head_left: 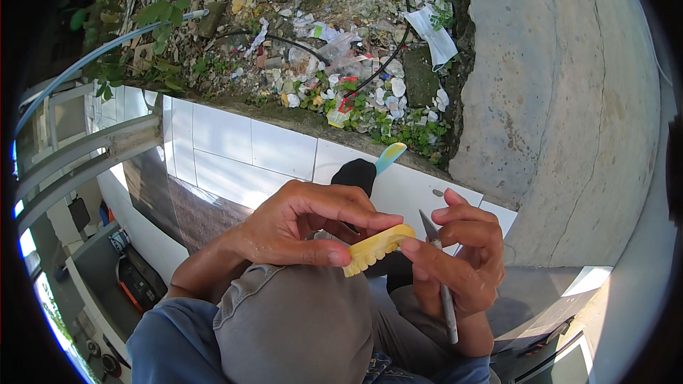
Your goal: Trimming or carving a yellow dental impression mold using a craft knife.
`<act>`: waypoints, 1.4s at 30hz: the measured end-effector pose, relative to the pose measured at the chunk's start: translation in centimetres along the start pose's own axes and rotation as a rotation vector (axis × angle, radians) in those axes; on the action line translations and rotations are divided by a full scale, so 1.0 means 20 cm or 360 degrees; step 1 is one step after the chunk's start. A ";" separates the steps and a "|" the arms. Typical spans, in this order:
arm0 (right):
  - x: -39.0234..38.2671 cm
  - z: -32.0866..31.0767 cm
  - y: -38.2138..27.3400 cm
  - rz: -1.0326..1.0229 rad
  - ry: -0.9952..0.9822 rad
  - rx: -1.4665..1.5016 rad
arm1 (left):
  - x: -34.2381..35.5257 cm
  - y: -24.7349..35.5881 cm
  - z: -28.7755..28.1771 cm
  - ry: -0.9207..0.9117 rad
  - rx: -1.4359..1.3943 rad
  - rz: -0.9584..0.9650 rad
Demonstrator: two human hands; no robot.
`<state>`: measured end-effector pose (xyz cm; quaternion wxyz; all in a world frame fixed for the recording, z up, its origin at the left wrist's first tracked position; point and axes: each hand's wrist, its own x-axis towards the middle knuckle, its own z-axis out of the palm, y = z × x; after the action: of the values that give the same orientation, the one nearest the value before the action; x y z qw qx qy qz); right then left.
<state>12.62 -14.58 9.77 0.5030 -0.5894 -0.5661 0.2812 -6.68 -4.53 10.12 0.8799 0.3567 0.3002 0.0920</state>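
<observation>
A pale yellow dental cast (377,247), with a row of moulded teeth along its lower edge, is held up over my lap. My left hand (302,222) pinches it between thumb and fingers at its left end and top. In my right hand (466,259) is a slim metal craft knife (449,313), its pointed blade tilted up and away from the cast. The tip of my right thumb or finger rests against the cast's right end. The blade does not touch the cast.
White tiles (228,135) form a ledge ahead of me, with littered soil (306,43) beyond. A face mask (432,35) lies on the litter. Concrete (541,99) extends at right. Metal rails (92,153) and a grey bin (117,270) holding an orange-black tool stand at left.
</observation>
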 end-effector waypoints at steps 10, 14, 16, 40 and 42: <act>0.00 -0.03 -0.02 -0.0149 -0.0170 -0.0162 | 0.00 0.01 -0.01 -0.0047 0.0018 0.0003; -0.03 -0.04 0.00 -0.0051 -0.0012 0.0015 | 0.00 0.00 0.00 -0.0003 0.0006 0.0024; -0.04 -0.05 0.01 -0.0055 0.0031 0.0020 | 0.00 0.00 0.00 -0.0007 -0.0006 0.0033; -0.03 0.00 0.01 -0.0057 -0.0017 0.0352 | 0.01 0.00 -0.01 -0.0006 -0.0090 -0.0062; -0.03 0.00 0.01 -0.0051 -0.0021 0.0350 | 0.01 0.00 -0.01 -0.0001 -0.0082 -0.0051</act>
<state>12.62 -15.18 9.55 0.5653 -0.5197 -0.5445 0.3375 -6.55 -4.42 9.90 0.8903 0.3291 0.3030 0.0856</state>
